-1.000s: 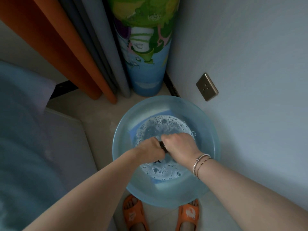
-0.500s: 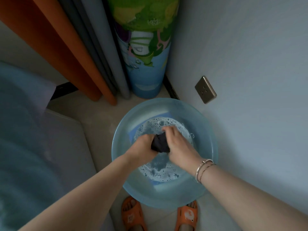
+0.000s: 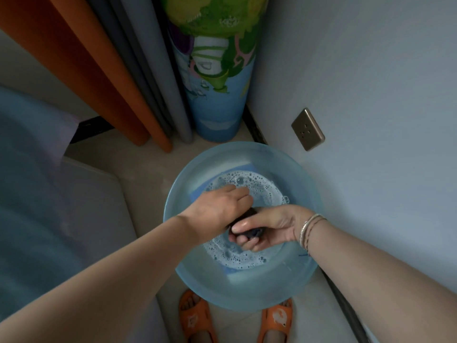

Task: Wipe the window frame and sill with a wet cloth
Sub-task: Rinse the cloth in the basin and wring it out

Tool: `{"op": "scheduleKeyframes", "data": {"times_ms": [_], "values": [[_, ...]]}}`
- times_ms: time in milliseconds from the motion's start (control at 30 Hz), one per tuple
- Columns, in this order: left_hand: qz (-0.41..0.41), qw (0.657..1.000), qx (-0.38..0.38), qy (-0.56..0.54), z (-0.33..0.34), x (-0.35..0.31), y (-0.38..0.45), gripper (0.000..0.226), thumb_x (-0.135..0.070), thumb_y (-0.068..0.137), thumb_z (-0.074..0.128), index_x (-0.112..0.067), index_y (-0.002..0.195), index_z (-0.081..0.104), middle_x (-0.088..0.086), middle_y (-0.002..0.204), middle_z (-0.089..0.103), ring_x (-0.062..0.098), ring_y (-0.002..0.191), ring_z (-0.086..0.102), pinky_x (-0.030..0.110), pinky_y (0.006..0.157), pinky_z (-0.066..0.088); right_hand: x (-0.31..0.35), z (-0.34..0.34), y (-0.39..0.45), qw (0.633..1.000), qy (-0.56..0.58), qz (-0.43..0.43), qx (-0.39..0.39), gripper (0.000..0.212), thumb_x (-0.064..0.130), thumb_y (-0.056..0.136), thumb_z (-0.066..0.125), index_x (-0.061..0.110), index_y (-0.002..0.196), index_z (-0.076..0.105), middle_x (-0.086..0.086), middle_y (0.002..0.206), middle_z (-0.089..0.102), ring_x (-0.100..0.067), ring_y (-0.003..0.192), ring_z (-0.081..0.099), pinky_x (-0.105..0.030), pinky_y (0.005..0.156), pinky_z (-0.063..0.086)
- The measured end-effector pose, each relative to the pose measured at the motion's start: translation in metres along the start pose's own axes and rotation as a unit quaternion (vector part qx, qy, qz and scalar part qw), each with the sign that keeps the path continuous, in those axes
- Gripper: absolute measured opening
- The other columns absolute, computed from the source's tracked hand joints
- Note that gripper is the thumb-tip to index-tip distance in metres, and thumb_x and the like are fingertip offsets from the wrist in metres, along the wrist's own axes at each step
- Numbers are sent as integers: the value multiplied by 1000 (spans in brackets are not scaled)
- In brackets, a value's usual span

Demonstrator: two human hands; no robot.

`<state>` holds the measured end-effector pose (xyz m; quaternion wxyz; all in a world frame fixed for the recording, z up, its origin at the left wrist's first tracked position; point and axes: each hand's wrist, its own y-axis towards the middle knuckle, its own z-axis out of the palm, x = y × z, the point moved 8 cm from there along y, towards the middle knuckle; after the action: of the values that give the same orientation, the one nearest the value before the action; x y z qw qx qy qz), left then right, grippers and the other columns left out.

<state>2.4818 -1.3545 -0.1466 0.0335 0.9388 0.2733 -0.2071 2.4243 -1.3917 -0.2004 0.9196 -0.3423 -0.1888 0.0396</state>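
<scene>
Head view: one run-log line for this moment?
stage: wringing cloth over basin | left hand: grips cloth | right hand: grips cloth | water: soapy | window frame: not in view

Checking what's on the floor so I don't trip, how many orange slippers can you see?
2. The left slipper sits at the bottom edge, just below the blue basin; the right slipper is beside it, its toe under the basin's rim. Both are cut off by the frame.

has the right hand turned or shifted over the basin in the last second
Yes. The right hand rolled palm-up and slid toward the basin's near rim, gripping the dark cloth.
</scene>
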Motion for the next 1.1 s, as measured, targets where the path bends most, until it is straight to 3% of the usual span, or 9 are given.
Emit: {"op": "scheduleKeyframes", "data": {"times_ms": [67,133,267,400,500,600,733,867,1100], "values": [[-50,990,100,88,10,3,4,16,-14,87,58,-11,102,57,4,102,59,26,91,59,33,64,52,-2,-8,6,988,-114,35,-99,21,12,87,60,17,69,50,6,54,45,-6,46,30,-16,46,24],[-117,956,224,150,26,13,4,17,-14,92,49,-14,105,60,3,108,63,26,99,61,34,69,45,6,-24,10,936,-234,54,-257,24,9,83,56,18,64,45,4,50,42,-9,43,29,-20,44,23],[-231,921,273,154,39,24,4,21,-11,89,46,-17,94,65,2,102,69,26,93,65,32,66,46,30,-32,4,736,-516,35,-437,20,14,83,53,19,64,52,2,58,51,-15,51,49,-23,47,38],[-432,874,199,-99,57,17,-22,21,-21,85,48,-17,92,67,5,99,70,27,94,66,31,74,49,42,-16,-8,541,-732,-54,-410,13,4,85,53,13,89,62,-5,78,64,-24,63,55,-29,55,37],[-491,819,153,-255,80,13,-37,19,-21,85,48,-14,82,65,7,87,70,25,78,65,26,64,48,40,-11,-5,461,-793,-131,-376,18,2,62,74,13,67,60,-2,54,59,-23,43,56,-23,42,26],[-479,766,123,-411,94,9,-34,20,-14,85,55,-15,65,57,-1,59,58,14,52,50,22,48,39,41,-17,-5,451,-798,-153,-369,33,4,40,84,15,54,56,2,41,48,-18,28,45,-17,37,20],[-516,663,117,-530,98,4,-34,34,-3,81,62,-12,53,44,-8,30,34,6,25,29,14,32,24,47,-15,-8,431,-809,-194,-349,35,10,42,84,17,58,54,2,45,50,-16,32,45,-17,38,17],[-518,603,151,-587,104,-7,-35,47,-10,82,62,-19,49,30,-5,37,25,8,28,20,12,36,16,52,-15,-12,429,-809,-230,-330,32,10,49,83,15,62,54,1,49,49,-17,35,46,-18,36,21],[-471,504,163,-705,101,-19,-33,41,-12,87,55,-24,57,30,-5,46,20,7,36,15,19,35,10,59,-15,-14,402,-814,-233,-348,35,9,52,83,16,60,50,1,48,42,-17,34,39,-19,40,16]]}}
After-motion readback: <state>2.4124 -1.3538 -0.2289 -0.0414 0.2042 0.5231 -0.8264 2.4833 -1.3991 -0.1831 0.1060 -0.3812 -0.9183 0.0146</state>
